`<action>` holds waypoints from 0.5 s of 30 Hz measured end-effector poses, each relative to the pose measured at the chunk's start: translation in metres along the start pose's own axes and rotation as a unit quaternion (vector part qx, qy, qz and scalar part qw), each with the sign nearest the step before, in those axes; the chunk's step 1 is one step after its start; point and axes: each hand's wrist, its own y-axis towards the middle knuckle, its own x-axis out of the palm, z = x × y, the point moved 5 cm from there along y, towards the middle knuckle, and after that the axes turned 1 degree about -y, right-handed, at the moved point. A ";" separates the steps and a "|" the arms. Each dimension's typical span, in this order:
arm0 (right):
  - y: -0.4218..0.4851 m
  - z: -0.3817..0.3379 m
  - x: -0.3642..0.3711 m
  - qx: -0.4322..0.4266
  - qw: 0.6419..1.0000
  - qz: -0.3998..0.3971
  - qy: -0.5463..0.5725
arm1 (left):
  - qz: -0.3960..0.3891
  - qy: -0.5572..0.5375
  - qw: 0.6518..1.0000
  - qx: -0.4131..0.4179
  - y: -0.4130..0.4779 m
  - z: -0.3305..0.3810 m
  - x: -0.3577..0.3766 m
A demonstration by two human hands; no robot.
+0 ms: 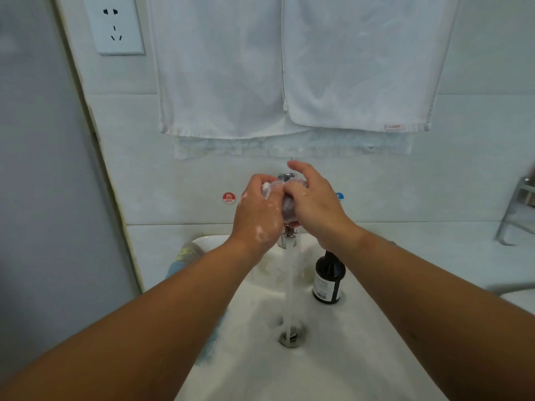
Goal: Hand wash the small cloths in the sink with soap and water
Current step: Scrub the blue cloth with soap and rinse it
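**suds_q:** how tight is it around the hands?

**tapwatch:** Close to the back wall, up by the tap (287, 242). There's open sink (347, 357) below and a bottle (328, 280) just right of the stream.

**suds_q:** fingers?

**tapwatch:** The left hand (257, 209) has its fingers (260, 180) curled round the sudsy cloth (288, 208). The right hand (317, 206) grips it too, with one finger sticking up.

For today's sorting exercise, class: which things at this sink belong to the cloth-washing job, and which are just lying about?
In the job: left hand, right hand, soapy small cloth, running tap, sink, dark bottle (perhaps soap), blue cloth (maybe next).
Lying about: white towels, wall socket, hot sticker, metal rack.
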 end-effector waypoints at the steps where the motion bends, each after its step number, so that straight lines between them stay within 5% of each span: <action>1: 0.002 0.000 0.001 0.008 1.000 -0.004 -0.001 | 0.001 0.002 1.000 -0.002 0.002 0.000 0.000; 15: -0.025 0.012 0.001 0.006 1.000 -0.007 0.011 | -0.011 -0.048 0.998 -0.036 -0.021 -0.021 0.003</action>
